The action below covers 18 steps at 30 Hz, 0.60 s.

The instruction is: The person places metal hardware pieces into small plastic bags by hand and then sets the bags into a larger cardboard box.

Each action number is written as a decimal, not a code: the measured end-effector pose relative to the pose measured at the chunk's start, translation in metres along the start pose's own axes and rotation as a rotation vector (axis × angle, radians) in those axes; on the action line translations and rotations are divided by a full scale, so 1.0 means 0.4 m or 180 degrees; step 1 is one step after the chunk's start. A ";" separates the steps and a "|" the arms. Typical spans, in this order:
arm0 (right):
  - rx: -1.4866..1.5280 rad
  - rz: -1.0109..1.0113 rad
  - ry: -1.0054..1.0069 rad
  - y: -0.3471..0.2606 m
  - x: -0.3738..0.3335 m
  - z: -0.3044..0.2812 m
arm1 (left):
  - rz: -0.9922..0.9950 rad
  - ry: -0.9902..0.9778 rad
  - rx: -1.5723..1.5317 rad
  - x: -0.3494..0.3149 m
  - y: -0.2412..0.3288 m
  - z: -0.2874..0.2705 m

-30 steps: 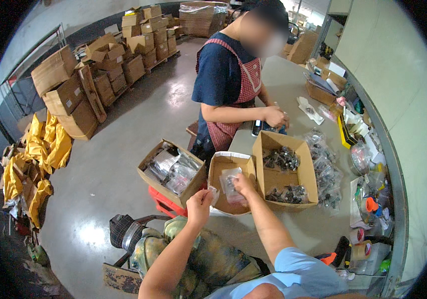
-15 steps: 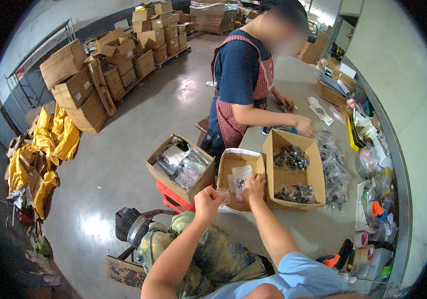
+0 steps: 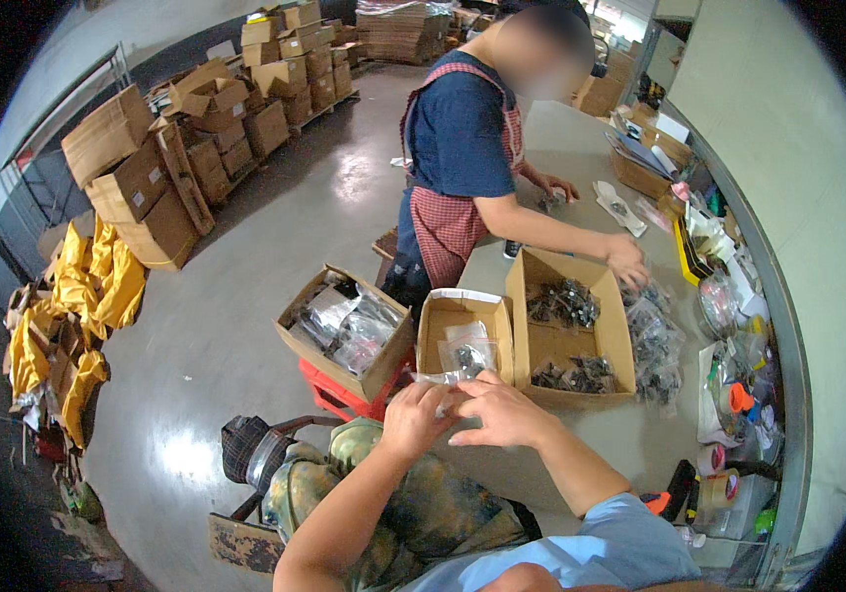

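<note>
My left hand [image 3: 411, 422] is closed, with its fingertips pinched on a small clear plastic bag [image 3: 431, 377] at the near edge of a small cardboard box. Close against it, my right hand [image 3: 504, 414] has bent fingers meeting the left fingertips. Whatever the right fingers hold is hidden. Inside the small box [image 3: 504, 329], clear zip bags [image 3: 469, 352] with small dark parts lie beyond my hands. To its right, a larger cardboard box [image 3: 567, 388] holds two heaps of small dark bagged parts [image 3: 563, 303]. Left of it, an open carton [image 3: 384, 370] is full of clear bags.
Across the table [image 3: 566, 148], a co-worker in a checked apron [image 3: 440, 227] reaches toward a pile of bagged parts [image 3: 655, 340]. Tape rolls [image 3: 719, 485] and clutter line the right wall. The left carton rests on a red stool [image 3: 339, 393]. Stacked cartons [image 3: 152, 187] stand far left.
My right hand has come out of the small box, back to my left fingertips. The view has shifted slightly. The co-worker's nearer hand has moved further over the pile.
</note>
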State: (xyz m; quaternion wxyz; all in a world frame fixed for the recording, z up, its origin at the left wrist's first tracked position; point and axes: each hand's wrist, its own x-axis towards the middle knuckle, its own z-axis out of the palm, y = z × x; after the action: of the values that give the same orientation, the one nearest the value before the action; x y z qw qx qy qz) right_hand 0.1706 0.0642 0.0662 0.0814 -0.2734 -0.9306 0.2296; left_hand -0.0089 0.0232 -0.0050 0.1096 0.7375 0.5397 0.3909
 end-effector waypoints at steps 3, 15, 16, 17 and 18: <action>-0.0019 -0.0063 -0.0233 0.007 -0.024 0.007 | 0.0357 0.0189 0.0409 0.031 0.075 -0.032; 0.1840 0.0792 -0.0495 0.125 -0.063 -0.074 | -0.0749 -0.1223 -0.1028 -0.012 0.063 -0.005; 0.1881 0.1199 0.0206 0.217 -0.067 -0.070 | -0.0970 -0.1351 -0.1053 -0.010 0.057 -0.001; 0.0976 0.1687 0.0613 0.303 -0.054 -0.079 | -0.0688 -0.1026 -0.1164 -0.017 0.043 0.007; 0.0460 0.2203 0.0809 0.379 -0.058 -0.076 | -0.0758 -0.0994 -0.1236 -0.012 0.045 0.010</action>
State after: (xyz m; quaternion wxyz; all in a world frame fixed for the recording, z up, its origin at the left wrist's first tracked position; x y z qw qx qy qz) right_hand 0.2699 0.1761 0.0209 0.1329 -0.5916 -0.7469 0.2728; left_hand 0.0061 0.0130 0.0007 0.3760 0.6854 0.5140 0.3530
